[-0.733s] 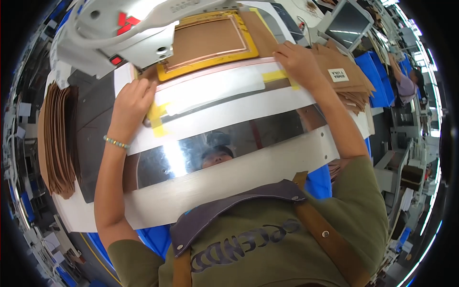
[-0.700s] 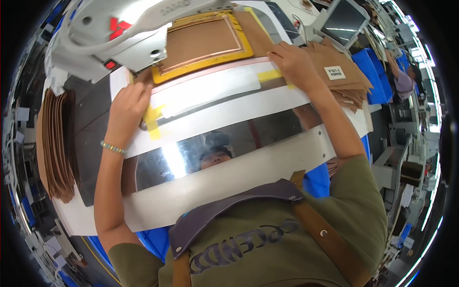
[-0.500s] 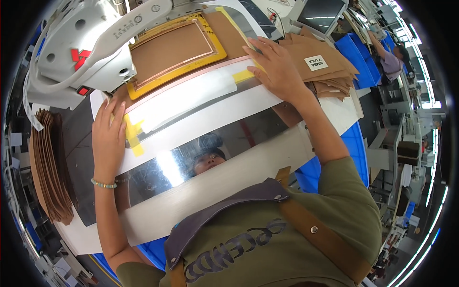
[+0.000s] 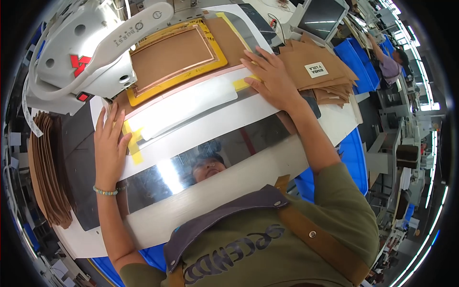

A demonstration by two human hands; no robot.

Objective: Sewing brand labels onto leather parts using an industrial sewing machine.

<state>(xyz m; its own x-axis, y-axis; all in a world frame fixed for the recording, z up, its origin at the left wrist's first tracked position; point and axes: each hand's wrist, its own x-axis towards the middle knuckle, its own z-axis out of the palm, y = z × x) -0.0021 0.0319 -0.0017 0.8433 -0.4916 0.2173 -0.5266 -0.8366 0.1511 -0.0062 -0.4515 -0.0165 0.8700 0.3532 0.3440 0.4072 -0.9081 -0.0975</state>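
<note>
My left hand [image 4: 110,146] rests open, fingers extended, at the left end of a white sheet [image 4: 167,141] with yellow tape [image 4: 135,150] and a pale translucent strip [image 4: 186,105]. My right hand [image 4: 272,83] lies at the sheet's right end, fingers spread over another piece of yellow tape and the edge of brown card [image 4: 227,40]. Beyond them a yellow frame [image 4: 216,52] surrounds a brown panel [image 4: 169,55] with a thin inner border, beside a white machine head [image 4: 57,62]. Below the sheet is a shiny metal plate [image 4: 251,143].
Brown pieces stand bundled at left [image 4: 48,177] and lie stacked at right [image 4: 299,62]. A monitor [image 4: 320,16] sits at back right, near blue bins [image 4: 354,67]; another person [image 4: 389,67] works beyond. More blue bins [image 4: 354,162] are below the table edge.
My fingers have gone from curled at the sheet's ends to stretched out flat. The view has shifted, putting the machine, frame and bundle farther left in the picture.
</note>
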